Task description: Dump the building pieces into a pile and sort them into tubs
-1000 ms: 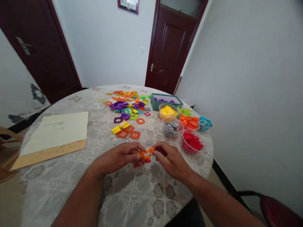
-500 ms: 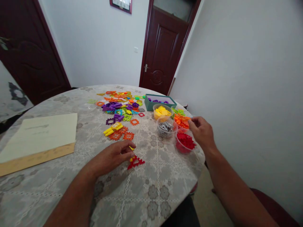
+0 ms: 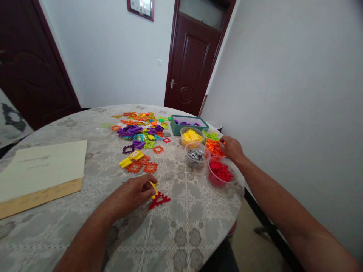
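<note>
My left hand [image 3: 137, 192] is closed on a yellow plastic building piece [image 3: 154, 187], which touches a toothed red triangle piece [image 3: 160, 199]; whether the two are joined I cannot tell. Over at the right, my right hand [image 3: 231, 148] has its fingers pinched together on orange toothed pieces [image 3: 213, 146] in a clear round tub, its fingertips partly hidden. Just in front of that tub stands another with red pieces [image 3: 220, 172]. Grey pieces [image 3: 195, 155] fill a tub to its left, and yellow pieces [image 3: 192, 135] one behind.
A green box [image 3: 176, 127] with purple pieces stands at the back. Light green pieces [image 3: 210, 135] sit beside it. A mixed heap of pieces [image 3: 133, 130] covers the middle back, with orange squares [image 3: 150, 167] and yellow pieces [image 3: 131, 158] nearer. Paper sheets [image 3: 47, 166] lie left.
My right hand has dipped slightly deeper into the tub of orange pieces. My left hand has turned a little, showing more of the yellow piece. The whole view has shifted slightly.
</note>
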Demonstrator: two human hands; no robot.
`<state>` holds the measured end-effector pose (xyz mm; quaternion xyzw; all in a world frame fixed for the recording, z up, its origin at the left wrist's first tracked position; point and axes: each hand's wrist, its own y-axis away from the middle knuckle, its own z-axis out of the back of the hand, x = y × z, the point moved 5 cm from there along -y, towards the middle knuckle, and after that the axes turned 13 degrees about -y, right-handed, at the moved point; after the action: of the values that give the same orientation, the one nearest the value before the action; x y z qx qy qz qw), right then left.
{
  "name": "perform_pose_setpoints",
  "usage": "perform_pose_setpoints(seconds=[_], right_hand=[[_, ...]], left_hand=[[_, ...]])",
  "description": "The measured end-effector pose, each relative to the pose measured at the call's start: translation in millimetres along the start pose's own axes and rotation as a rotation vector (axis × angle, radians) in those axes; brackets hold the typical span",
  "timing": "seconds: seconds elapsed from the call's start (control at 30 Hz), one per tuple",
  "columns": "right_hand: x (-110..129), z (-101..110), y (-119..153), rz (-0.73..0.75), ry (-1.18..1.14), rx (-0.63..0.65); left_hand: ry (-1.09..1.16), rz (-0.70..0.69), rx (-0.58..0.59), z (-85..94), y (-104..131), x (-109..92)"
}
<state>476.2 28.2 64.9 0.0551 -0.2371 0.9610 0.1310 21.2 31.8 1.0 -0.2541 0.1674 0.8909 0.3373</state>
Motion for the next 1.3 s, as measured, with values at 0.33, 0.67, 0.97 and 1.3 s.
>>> perform_pose_setpoints(seconds=[0.33,0.67,0.97,1.3], right_hand=[[2,-1,1,-0.128,0.088,0.123],[11,-1,-2,-0.110,0.112,0.142],[22,12,4,-0.096,0.126,0.097],[156,22,123,0.399,-0.531,0.241]], left_hand=[[-0.045,0.005,-0.012,1.3,2,3],[-0.066,0.013,-0.027,1.0,2,4],[-0.070,-0.012,-0.048,-1.1,1,8],[-0.098,-0.037,-0.099,1.8,6,6]])
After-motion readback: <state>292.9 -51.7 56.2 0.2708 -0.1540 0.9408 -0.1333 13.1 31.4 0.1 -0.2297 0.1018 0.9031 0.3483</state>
